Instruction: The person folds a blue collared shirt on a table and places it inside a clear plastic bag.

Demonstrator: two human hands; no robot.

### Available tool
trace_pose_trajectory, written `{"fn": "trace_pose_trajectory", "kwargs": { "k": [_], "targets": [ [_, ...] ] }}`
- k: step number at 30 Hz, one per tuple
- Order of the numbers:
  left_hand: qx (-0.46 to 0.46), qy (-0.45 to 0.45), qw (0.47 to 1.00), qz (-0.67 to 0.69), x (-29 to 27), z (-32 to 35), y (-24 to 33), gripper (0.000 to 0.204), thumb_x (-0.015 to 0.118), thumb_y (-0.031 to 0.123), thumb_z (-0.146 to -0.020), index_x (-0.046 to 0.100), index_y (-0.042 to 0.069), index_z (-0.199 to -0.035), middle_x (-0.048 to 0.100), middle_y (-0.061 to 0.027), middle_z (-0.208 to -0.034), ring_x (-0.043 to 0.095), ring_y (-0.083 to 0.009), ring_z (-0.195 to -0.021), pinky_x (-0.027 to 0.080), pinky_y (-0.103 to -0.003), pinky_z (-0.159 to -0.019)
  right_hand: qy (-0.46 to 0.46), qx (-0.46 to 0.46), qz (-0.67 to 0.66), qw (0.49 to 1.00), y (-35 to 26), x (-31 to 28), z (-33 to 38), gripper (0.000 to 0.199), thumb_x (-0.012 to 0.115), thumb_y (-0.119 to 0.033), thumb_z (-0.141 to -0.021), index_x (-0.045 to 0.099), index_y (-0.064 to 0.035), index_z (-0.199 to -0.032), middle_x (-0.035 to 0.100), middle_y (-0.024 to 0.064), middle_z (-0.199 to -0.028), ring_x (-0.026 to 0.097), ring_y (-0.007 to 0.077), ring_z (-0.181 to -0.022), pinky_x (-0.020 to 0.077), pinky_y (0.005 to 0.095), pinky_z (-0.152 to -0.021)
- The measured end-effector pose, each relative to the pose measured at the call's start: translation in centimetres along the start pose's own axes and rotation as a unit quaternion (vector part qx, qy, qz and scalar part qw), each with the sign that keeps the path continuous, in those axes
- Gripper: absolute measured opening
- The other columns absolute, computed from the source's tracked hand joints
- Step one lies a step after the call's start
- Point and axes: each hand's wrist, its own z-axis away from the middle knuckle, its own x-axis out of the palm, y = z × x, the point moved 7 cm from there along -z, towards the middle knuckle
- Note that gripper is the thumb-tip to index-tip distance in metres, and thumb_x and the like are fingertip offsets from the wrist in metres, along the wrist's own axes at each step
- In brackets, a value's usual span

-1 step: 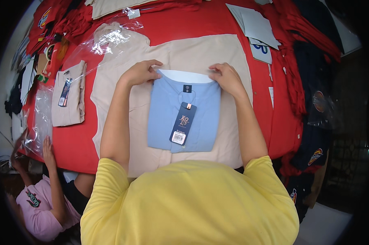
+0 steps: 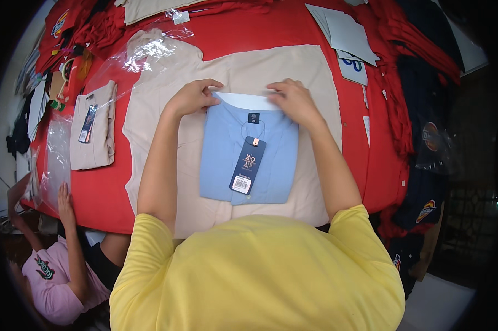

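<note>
A folded light blue shirt lies on a spread beige garment. White card shows in its neck opening, and a dark hang tag rests on its front. At the shirt's upper left corner, my left hand is closed on the edge, fingers curled. My right hand is over the upper right of the neckline, its fingertips by the white card. Motion smears those fingers, so their grip is unclear.
A folded beige shirt with a tag lies left, beside clear plastic bags. White and grey cards sit at the far right. Red garments line the right side. Another person's hand touches the red-covered table's left edge.
My right hand has moved left along the neckline, away from the shirt's upper right corner. My left hand stays at its corner. The other person's farther arm has shifted.
</note>
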Motion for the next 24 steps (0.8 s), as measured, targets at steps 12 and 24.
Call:
{"fn": "trace_pose_trajectory", "kwargs": {
  "k": [12,24],
  "targets": [
    [0.124,0.230,0.948,-0.180,0.5,1.6,1.9,0.026,0.073,0.017,-0.079,0.070,0.006,-0.102,0.062,-0.0077,-0.091,0.060,-0.0211,-0.089,0.048,-0.032,-0.079,0.096,-0.142,0.065,0.983,-7.2,-0.6,2.8,0.022,0.063,-0.021,-0.086,0.070,-0.0086,-0.102,0.062,0.0088,-0.104,0.053,0.0292,-0.104,0.0382,0.0445,-0.093],
    [0.168,0.214,0.940,-0.206,1.9,4.8,3.4,0.047,0.074,0.015,-0.077,0.061,0.012,-0.121,0.054,-0.0092,-0.132,0.051,-0.0309,-0.114,0.045,-0.040,-0.096,0.081,-0.113,-0.037,0.990,-7.6,1.2,7.5,0.017,0.061,-0.007,-0.085,0.065,-0.0029,-0.101,0.060,0.0119,-0.097,0.055,0.0316,-0.096,0.0436,0.0423,-0.086]
  ]
}}
